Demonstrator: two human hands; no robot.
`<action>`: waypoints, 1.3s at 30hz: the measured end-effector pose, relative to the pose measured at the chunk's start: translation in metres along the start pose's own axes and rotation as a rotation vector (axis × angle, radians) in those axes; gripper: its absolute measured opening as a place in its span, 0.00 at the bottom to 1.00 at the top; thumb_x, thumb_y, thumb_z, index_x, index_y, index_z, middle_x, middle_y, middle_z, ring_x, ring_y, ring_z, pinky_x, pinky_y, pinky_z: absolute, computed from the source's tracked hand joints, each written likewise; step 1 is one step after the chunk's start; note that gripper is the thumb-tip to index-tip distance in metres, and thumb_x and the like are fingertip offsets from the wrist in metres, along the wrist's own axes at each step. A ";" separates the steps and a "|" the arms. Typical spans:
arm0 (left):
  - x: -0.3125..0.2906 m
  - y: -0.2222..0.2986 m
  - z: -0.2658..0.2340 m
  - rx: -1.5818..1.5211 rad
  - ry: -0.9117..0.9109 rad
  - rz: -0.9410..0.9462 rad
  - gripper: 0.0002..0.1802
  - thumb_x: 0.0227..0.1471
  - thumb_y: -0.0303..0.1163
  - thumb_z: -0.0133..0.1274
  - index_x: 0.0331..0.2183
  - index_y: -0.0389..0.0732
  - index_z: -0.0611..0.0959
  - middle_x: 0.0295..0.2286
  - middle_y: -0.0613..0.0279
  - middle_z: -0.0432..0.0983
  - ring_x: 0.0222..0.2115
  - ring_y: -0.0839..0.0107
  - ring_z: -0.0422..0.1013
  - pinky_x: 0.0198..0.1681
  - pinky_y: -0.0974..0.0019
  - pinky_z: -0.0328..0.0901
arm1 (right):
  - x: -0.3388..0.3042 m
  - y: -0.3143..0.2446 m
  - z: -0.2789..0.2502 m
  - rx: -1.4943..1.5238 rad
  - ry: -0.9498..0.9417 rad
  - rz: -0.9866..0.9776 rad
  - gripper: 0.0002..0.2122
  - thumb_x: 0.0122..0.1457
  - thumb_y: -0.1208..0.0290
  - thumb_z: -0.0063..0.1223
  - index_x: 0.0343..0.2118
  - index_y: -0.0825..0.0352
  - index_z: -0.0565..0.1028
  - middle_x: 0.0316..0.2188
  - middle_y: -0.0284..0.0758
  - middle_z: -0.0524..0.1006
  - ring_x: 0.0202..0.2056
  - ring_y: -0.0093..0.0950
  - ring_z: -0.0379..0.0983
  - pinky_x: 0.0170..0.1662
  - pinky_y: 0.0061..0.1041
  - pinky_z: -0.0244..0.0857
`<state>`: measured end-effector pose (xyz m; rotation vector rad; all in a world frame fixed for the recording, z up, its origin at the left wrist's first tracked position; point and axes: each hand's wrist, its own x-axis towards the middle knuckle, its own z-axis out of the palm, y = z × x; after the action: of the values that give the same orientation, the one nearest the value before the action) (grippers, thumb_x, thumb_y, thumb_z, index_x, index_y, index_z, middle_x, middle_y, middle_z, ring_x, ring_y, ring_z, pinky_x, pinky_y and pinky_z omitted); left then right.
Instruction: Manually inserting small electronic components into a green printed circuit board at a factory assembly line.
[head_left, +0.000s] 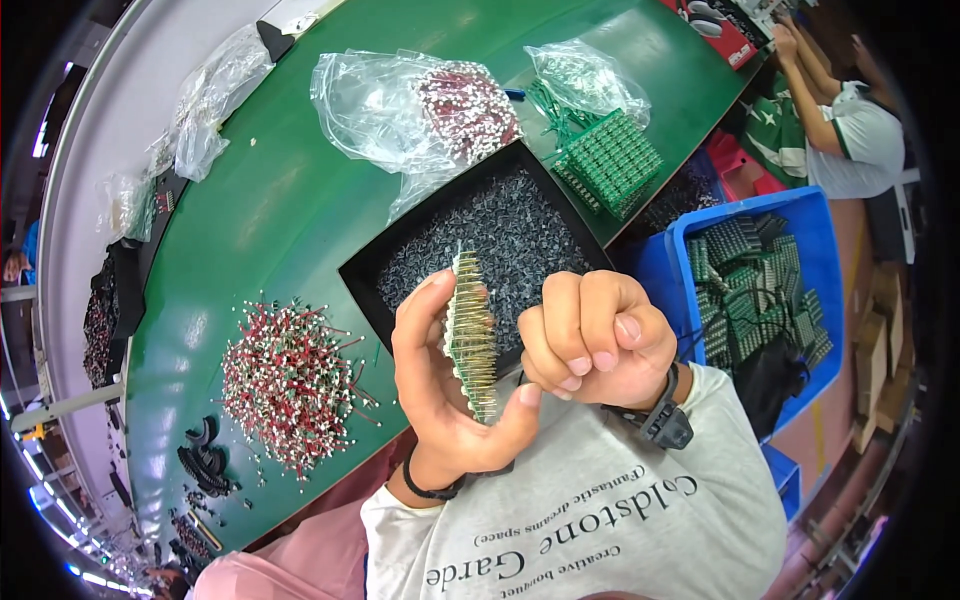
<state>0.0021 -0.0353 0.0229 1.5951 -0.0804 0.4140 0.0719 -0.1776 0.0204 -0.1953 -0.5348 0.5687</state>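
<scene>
My left hand (437,395) grips a green circuit board panel (472,340) by its opposite edges, between thumb and fingers. The panel stands upright and is seen nearly edge-on, with rows of thin metal pins sticking out on its right side and whitish parts along its left. Just right of it, my right hand (600,338) is closed, fingers curled toward the palm; whatever they may hold is hidden. Both hands are over the near part of a black tray (365,268) filled with many small dark pieces (520,215).
Left on the green table (270,210) lies a heap of red-and-white wired connectors (290,385). Beyond the tray are a bag of similar connectors (465,105) and stacked green boards (615,160). A blue bin (830,215) of boards stands right; another person (850,130) works beyond.
</scene>
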 end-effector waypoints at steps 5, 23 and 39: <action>0.001 -0.004 0.000 0.028 0.033 0.054 0.48 0.37 0.28 0.62 0.58 0.26 0.60 0.54 0.43 0.57 0.52 0.60 0.64 0.54 0.62 0.61 | 0.000 0.001 -0.003 0.011 0.014 0.002 0.13 0.64 0.68 0.43 0.23 0.69 0.66 0.27 0.37 0.65 0.27 0.29 0.63 0.28 0.27 0.62; -0.005 0.004 -0.010 -0.365 0.083 -0.250 0.46 0.48 0.43 0.60 0.60 0.31 0.58 0.50 0.41 0.67 0.48 0.52 0.71 0.51 0.53 0.69 | -0.009 -0.015 -0.016 -0.884 0.136 -0.207 0.08 0.53 0.72 0.59 0.31 0.70 0.73 0.31 0.40 0.71 0.31 0.31 0.69 0.35 0.26 0.65; -0.004 -0.015 -0.009 -0.768 0.014 -0.516 0.39 0.63 0.55 0.34 0.64 0.36 0.53 0.55 0.49 0.65 0.53 0.59 0.69 0.53 0.53 0.67 | -0.006 -0.018 -0.017 -1.704 -0.224 -0.045 0.41 0.36 0.65 0.73 0.58 0.67 0.67 0.58 0.45 0.64 0.57 0.47 0.63 0.57 0.43 0.62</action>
<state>0.0008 -0.0267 0.0074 0.8059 0.1664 -0.0255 0.0851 -0.1969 0.0088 -1.7357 -1.1330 -0.0573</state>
